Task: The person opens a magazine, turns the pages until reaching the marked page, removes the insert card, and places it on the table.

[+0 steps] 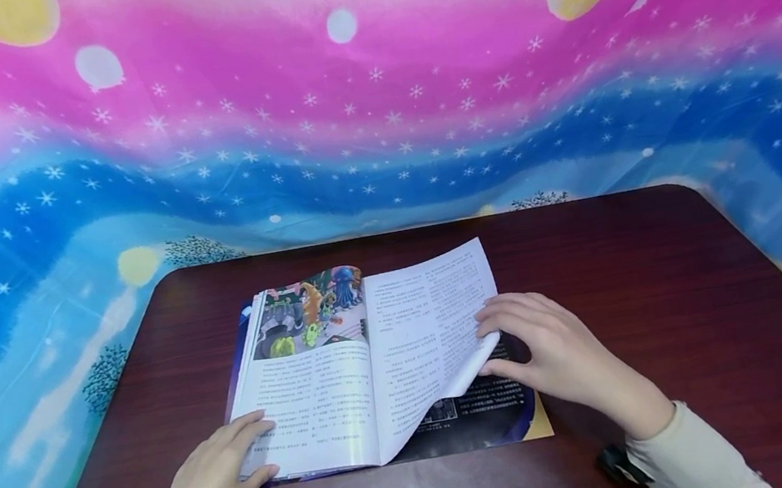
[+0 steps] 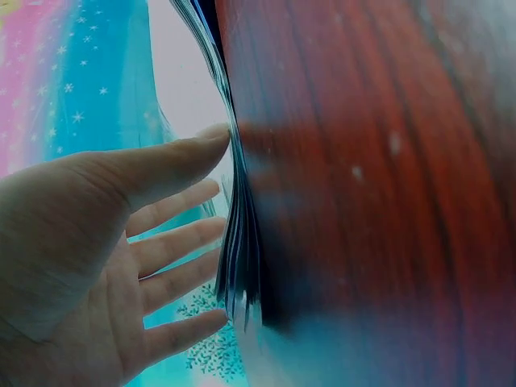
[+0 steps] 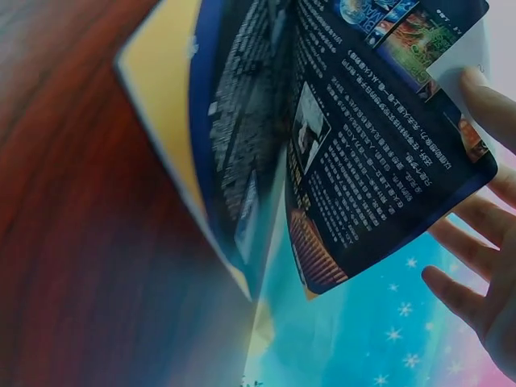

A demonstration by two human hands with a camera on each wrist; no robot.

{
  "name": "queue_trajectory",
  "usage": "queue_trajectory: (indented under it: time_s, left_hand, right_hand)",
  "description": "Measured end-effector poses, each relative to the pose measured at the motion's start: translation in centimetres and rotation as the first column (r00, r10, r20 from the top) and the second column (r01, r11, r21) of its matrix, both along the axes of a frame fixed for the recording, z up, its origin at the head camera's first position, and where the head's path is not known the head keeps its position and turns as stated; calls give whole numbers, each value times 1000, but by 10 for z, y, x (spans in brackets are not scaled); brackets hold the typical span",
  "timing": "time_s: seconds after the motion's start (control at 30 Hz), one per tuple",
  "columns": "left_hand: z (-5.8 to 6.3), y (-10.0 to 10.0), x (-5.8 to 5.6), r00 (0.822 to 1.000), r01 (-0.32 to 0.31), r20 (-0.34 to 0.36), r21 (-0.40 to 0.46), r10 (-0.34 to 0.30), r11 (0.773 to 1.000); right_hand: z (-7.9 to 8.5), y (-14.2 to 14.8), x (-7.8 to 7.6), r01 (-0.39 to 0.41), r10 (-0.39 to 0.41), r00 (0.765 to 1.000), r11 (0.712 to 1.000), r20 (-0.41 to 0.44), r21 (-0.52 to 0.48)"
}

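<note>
An open magazine (image 1: 321,410) lies on the table, its left page showing a colourful cartoon picture above columns of text. My left hand (image 1: 207,482) rests with extended fingers on the lower left corner of that page. In the left wrist view, the thumb (image 2: 181,165) lies at the edge of the page stack. My right hand (image 1: 558,345) pinches the outer edge of the right-hand page (image 1: 408,334), which is raised and curled at its lower corner. Beneath it shows a dark page (image 1: 490,427) with pale print. The right wrist view shows the raised page's dark underside (image 3: 355,177).
The magazine sits near the middle of a dark reddish-brown table (image 1: 669,278). Behind and around the table hangs a pink and blue cloth (image 1: 374,128) with white snowflakes. A black object (image 1: 621,464) is at the right sleeve's cuff.
</note>
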State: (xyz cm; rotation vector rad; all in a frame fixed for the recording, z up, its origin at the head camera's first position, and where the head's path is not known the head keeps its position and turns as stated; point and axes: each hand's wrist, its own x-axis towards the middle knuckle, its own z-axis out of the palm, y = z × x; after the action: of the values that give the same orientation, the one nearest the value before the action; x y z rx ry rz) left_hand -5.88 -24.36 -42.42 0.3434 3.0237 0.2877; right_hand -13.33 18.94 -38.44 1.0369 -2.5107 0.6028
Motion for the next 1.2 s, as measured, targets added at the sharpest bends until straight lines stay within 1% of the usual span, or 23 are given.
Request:
queue_trajectory:
  time_s: [0.1, 0.2, 0.27, 0.33, 0.4, 0.5, 0.53, 0.57, 0.6, 0.63, 0.67, 0.9, 0.97, 1.13, 1.2]
  left_hand:
    - [2, 6, 1, 999, 7, -43, -7, -7, 1000]
    - [5, 18, 1, 995, 15, -102, -2, -15, 1000]
    - [6, 27, 1, 988, 30, -153, 22, -26, 999]
    - [8, 38, 0, 973, 61, -226, 63, -45, 996]
    - [10, 48, -1, 945, 116, -318, 113, -74, 987]
    - [14, 62, -3, 882, 228, -455, 180, -124, 957]
    - [15, 67, -5, 860, 265, -490, 195, -141, 944]
    - [16, 72, -6, 844, 295, -514, 206, -153, 933]
    - [18, 78, -7, 831, 323, -531, 217, -166, 921]
    - [19, 83, -8, 823, 343, -541, 226, -175, 912]
    - [20, 88, -9, 819, 358, -543, 234, -184, 904]
    - [29, 120, -15, 816, 425, -532, 286, -227, 859]
    - [32, 127, -16, 810, 441, -538, 294, -234, 848]
    - [36, 139, -18, 809, 454, -534, 304, -244, 838]
    - [36, 143, -18, 812, 455, -529, 311, -246, 835]
  right_hand:
    - [6, -5, -1, -3, 3, 1000, 1000, -5, 4]
    - [12, -10, 0, -7, 7, 1000, 1000, -16, 12]
    - [16, -13, 0, -8, 9, 1000, 1000, -26, 20]
    - [20, -16, 1, -6, 7, 999, 1000, -36, 29]
    - [24, -20, 2, -6, 8, 999, 999, -46, 36]
    - [30, -25, 4, -2, 5, 998, 999, -63, 47]
    - [32, -27, 4, 0, 4, 998, 999, -69, 51]
    - [33, -29, 5, 3, 1, 997, 998, -74, 57]
    - [35, -30, 6, 5, 0, 997, 998, -81, 64]
    - [37, -32, 6, 8, -2, 996, 997, -88, 73]
    - [39, -33, 6, 10, -2, 995, 996, -96, 85]
    - [49, -44, 7, 1, 18, 988, 992, -155, 122]
    - [51, -46, 7, -2, 22, 986, 992, -165, 125]
    - [55, -51, 8, 2, 22, 984, 991, -176, 132]
    - [56, -52, 9, 2, 22, 984, 991, -176, 135]
